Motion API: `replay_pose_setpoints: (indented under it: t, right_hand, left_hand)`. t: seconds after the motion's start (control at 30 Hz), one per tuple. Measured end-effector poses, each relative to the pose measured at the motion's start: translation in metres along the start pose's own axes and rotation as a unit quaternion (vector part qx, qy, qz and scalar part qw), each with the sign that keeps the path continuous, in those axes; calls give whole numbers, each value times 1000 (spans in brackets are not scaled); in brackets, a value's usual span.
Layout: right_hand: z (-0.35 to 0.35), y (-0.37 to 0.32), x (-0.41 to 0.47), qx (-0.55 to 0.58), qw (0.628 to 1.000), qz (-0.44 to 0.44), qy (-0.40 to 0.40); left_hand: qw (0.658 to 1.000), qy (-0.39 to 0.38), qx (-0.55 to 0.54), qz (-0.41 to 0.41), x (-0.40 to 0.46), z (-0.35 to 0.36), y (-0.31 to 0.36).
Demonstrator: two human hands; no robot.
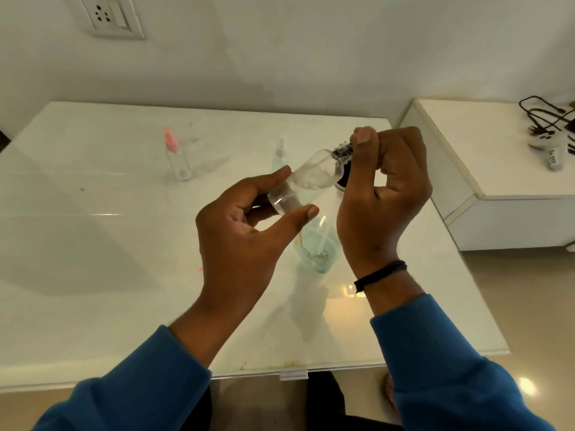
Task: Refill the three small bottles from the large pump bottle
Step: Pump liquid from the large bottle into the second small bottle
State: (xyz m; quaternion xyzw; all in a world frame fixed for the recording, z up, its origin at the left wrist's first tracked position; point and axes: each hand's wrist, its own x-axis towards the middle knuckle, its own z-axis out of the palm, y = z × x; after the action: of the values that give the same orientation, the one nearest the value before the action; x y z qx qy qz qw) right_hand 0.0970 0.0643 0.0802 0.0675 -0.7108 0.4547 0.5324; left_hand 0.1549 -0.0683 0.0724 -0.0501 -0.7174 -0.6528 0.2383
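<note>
Left hand (249, 225) pinching tilted small clear bottle (306, 181); right hand (385, 181) curled at its threaded neck. Risk: spilling onto surface (93, 244) if tipped further.

A plain room in a home or office. A white glass-topped table (93, 231) stands against a white wall with a socket (109, 14) at upper left. A white cabinet (485, 169) with cables (543, 115) is at right.
</note>
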Motion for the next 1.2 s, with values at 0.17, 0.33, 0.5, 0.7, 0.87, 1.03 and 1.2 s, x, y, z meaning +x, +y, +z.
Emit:
replay_pose_setpoints:
  t: [0.17, 0.33, 0.5, 0.7, 0.87, 1.03, 1.2]
  right_hand:
    - [1, -2, 7, -13, 1000, 1, -1]
    - [1, 0, 2, 5, 1000, 6, 4]
    - [2, -1, 9, -7, 1000, 9, 0]
    - [2, 2, 3, -1, 1000, 7, 6]
    - [3, -3, 10, -14, 1000, 7, 6]
    - [3, -2, 3, 1, 1000, 13, 11]
    - [4, -4, 9, -6, 1000, 19, 5]
  left_hand:
    - [1000, 4, -11, -4, 0, 0, 0]
    - [1000, 2, -6, -6, 0, 1, 0]
    - [1000, 2, -9, -8, 0, 1, 1]
    - [1000, -3, -1, -7, 0, 1, 2]
    - [1000, 2, -3, -1, 1, 1, 4]
    - [1000, 3, 2, -11, 0, 1, 3]
    - [1000, 2, -2, -7, 1, 1, 4]
